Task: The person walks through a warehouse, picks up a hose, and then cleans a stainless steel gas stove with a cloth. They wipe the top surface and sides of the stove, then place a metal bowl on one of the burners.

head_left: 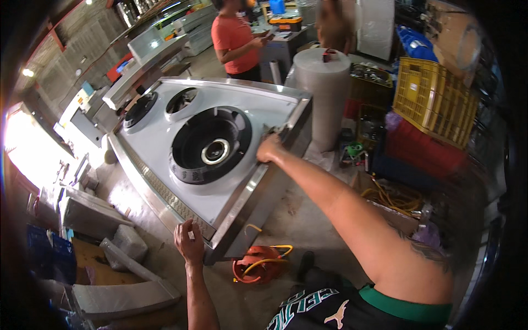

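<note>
A large stainless steel wok range (pixel 231 206) stands in front of me, its top holding a big black burner ring (pixel 212 144) with a pale metal ring at its centre. My right hand (pixel 269 148) reaches across to the inner side of the raised right rim, its fingers closed and pressed down. Something small and greyish shows at the fingertips, too blurred to name. Beside the near corner of the range hovers my left hand (pixel 188 241), fingers loosely bent and apart, holding nothing. Farther back on the top are a second black burner ring (pixel 141 110) and a round opening (pixel 182 101).
A tall wrapped roll (pixel 322 99) stands behind the range's right side. Yellow crates (pixel 434 102) are stacked at right. An orange-red coil with a yellow hose (pixel 261 265) lies on the floor by the near corner. Wrapped metal pieces (pixel 124 297) lie at lower left. Two people stand beyond.
</note>
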### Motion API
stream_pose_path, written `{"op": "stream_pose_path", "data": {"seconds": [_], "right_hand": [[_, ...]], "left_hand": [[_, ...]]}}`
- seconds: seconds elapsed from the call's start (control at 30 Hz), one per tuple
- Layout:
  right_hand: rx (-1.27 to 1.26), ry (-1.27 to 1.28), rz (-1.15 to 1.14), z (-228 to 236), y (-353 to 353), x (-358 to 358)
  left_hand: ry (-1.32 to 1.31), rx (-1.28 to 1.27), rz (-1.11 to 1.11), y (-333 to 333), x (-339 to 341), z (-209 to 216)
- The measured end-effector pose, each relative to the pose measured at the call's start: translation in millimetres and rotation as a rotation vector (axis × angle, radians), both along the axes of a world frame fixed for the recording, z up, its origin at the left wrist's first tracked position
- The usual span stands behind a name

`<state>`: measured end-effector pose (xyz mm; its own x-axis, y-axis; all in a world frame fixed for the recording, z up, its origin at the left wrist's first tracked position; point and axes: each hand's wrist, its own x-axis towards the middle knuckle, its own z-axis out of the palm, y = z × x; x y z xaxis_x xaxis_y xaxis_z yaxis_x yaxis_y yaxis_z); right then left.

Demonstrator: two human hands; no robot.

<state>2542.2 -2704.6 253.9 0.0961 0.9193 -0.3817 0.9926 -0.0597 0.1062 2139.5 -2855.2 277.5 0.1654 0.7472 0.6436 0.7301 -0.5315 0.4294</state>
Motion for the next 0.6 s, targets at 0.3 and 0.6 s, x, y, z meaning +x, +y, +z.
{"op": "stream_pose_path", "data": {"seconds": [0.3, 0.6], "right_hand": [[-0.134, -0.043, 0.069, 19, -9, 15], [0.236, 0.194, 0.155, -30, 138, 136]], "left_hand": [[-0.061, -0.070, -0.143, -95, 36, 4], [-0.010, -0.025, 0.169, -60, 30, 4]]}}
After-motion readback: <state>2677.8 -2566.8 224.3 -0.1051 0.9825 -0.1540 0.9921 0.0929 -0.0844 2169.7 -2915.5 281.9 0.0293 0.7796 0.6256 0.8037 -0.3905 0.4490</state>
